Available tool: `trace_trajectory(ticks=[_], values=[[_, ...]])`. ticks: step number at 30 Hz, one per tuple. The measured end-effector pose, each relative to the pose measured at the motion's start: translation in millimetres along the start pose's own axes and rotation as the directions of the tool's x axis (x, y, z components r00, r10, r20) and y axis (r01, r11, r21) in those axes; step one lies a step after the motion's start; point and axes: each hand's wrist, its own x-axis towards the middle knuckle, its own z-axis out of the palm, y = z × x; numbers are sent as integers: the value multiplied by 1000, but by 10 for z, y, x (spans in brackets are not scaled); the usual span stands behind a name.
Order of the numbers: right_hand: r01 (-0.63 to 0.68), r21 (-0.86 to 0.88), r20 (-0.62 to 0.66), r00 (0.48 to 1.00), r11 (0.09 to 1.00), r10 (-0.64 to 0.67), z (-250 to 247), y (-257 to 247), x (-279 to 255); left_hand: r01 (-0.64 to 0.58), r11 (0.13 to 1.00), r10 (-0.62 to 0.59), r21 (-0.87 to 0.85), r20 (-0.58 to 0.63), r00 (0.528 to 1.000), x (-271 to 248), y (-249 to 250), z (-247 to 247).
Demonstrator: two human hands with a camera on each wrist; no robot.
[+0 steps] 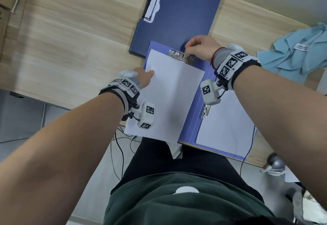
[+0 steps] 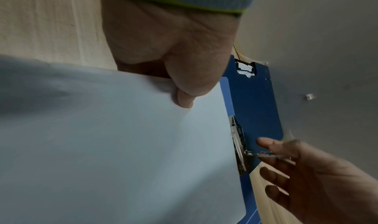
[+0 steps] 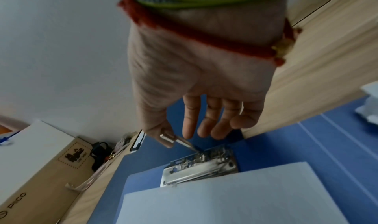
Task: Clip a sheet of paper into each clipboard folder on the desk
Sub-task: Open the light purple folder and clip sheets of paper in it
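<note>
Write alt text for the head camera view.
The left hand pinches a white sheet over an open lilac clipboard folder while the right hand holds its metal clip's lever. A dark blue folder lies beyond on the wooden desk.

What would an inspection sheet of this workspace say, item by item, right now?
Surface: wooden desk.
Job's things: open purple folder; white sheet at its metal clip; dark blue clipboard behind.
Clutter: light blue cloth; cardboard box.
Hands: left hand pinches the sheet's edge; right hand holds the clip lever.
Cables: black cables on the floor.
Surroundings: grey floor.
</note>
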Motion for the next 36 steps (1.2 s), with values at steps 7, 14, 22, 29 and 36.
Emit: trace_trajectory(ticks=[7, 14, 22, 29, 36], values=[[-124, -5, -54, 991, 992, 124, -155, 346, -39, 6, 1000, -8, -28, -63, 998, -98, -27, 25], [-153, 67, -109, 981, 986, 160, -95, 457, -51, -71, 993, 63, -90, -88, 994, -83, -63, 91], [-120, 75, -155, 979, 990, 131, -105, 412, -94, -94, 982, 77, -164, -105, 991, -111, 27, 154], [-65, 96, -165, 983, 993, 80, -101, 371, -98, -116, 984, 100, -133, -118, 988, -66, 71, 134], [7, 96, -176, 984, 995, 10, -82, 198, -74, -87, 985, 73, -149, -99, 992, -3, 68, 135]])
